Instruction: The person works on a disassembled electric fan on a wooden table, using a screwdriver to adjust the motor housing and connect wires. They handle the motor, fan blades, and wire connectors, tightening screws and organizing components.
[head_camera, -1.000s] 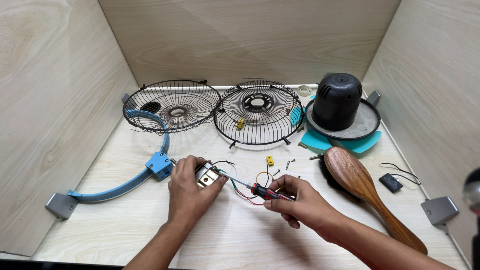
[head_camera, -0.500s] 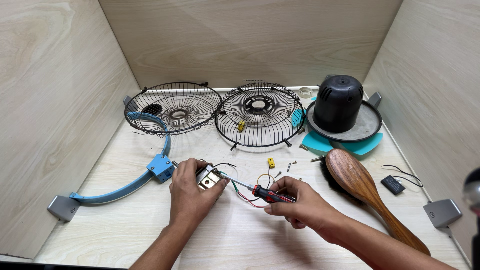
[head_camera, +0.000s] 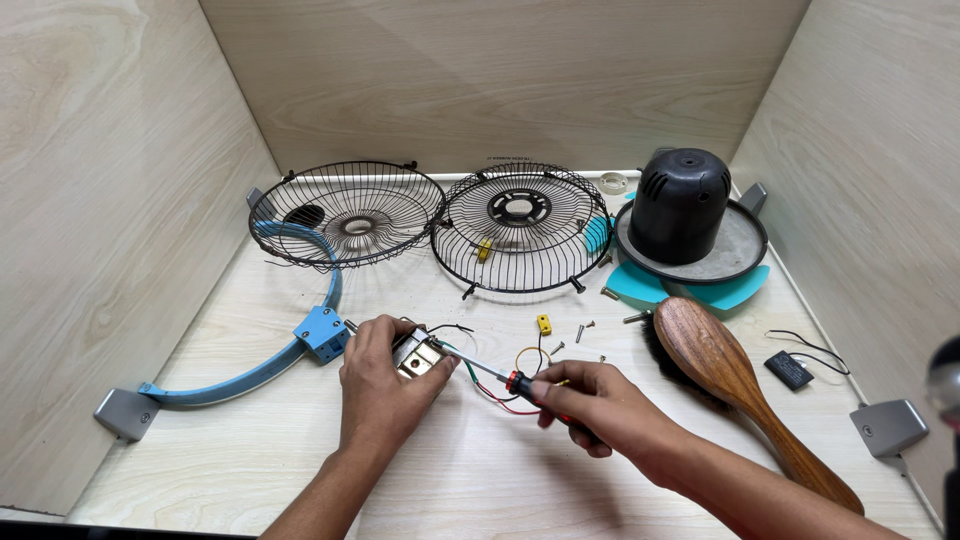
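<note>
Little is changed since before: beside the blue bracket (head_camera: 322, 333), a small metal switch block (head_camera: 418, 356) is gripped by the left hand (head_camera: 381, 385), and a screwdriver (head_camera: 497, 376) is clasped in the right hand (head_camera: 591, 407).

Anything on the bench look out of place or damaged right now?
Nothing looks broken. Loose screws lie scattered in front of the right fan grille, apart from the other parts. The left hand holds a small metal part with loose coloured wires; the right hand puts a screwdriver to it.
</note>
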